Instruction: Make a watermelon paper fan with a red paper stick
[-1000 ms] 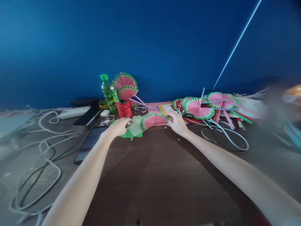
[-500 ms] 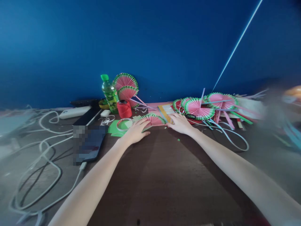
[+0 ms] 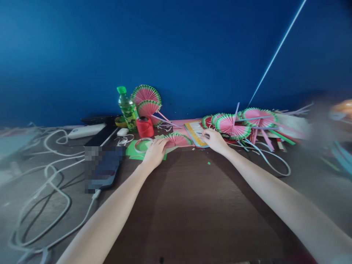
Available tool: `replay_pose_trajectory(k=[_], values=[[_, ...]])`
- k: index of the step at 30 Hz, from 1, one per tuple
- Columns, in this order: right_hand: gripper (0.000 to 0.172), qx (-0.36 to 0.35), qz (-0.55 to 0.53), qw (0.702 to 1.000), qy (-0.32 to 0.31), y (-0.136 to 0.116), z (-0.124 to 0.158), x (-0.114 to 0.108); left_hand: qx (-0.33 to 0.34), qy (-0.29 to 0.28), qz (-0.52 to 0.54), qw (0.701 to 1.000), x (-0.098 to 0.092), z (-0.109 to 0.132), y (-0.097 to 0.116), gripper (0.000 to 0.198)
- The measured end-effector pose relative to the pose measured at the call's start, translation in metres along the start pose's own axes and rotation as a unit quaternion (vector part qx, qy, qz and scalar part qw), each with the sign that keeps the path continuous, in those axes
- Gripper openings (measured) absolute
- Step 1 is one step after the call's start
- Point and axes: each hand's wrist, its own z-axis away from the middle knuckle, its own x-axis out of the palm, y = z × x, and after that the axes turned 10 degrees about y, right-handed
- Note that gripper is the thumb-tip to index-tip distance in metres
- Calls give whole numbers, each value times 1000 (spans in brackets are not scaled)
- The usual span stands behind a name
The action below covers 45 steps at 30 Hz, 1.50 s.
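resting the left hand (image 3: 155, 151) against the left end of a pleated pink-and-green paper (image 3: 180, 138), just right of its fingers — unable to tell whether gripping it. holding the right hand (image 3: 216, 140) over a yellow-edged packet (image 3: 194, 135) with fingers curled together — unable to tell around what. having a whitish ring (image 3: 135, 147) on green paper (image 3: 130, 150) just left of the left fingers.

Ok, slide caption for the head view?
Left hand at a pleated pink fan, right hand over a yellow-edged packet.
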Motion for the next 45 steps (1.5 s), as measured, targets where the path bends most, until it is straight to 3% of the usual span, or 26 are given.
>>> replay_pose_trajectory(k=[5, 9, 14, 18, 21, 26, 29, 31, 36, 40, 45], values=[[20, -30, -68, 997, 20, 1, 0, -3, 14, 5, 0, 1000, 3, 0, -3, 33], [29, -91, -96, 990, -48, 2, -1, -7, 13, 6, 4, 1000, 5, -1, -5, 34], [13, -97, -113, 981, -121, 0, -5, -13, 6, 1, 5, 1000, 5, -1, -3, 35], [26, -94, -100, 978, -155, -1, -8, -17, 3, 4, 9, 1000, 4, 0, -2, 35], [29, -95, -88, 980, -154, -1, -7, -19, 7, 2, 11, 1000, 4, 0, -2, 37], [18, -77, -82, 986, -126, -3, -4, -19, 13, 3, 8, 1000, 2, 0, -1, 38], [23, -61, -105, 989, -86, -7, -4, -19, 15, 5, -4, 1000, 3, 0, -1, 38], [27, -93, -106, 988, -65, -10, -6, -19, 12, 5, -7, 1000, 3, 0, -1, 39], [32, -150, -26, 982, -113, -16, -9, -21, 9, 3, -9, 1000, 3, 0, 0, 37], [22, -139, 25, 982, -128, -22, -6, -22, 15, 1, -8, 1000, 5, 1, -2, 38], [14, -173, 110, 969, -138, -33, -5, -26, 13, 2, -13, 1000, 4, 0, -2, 36]])
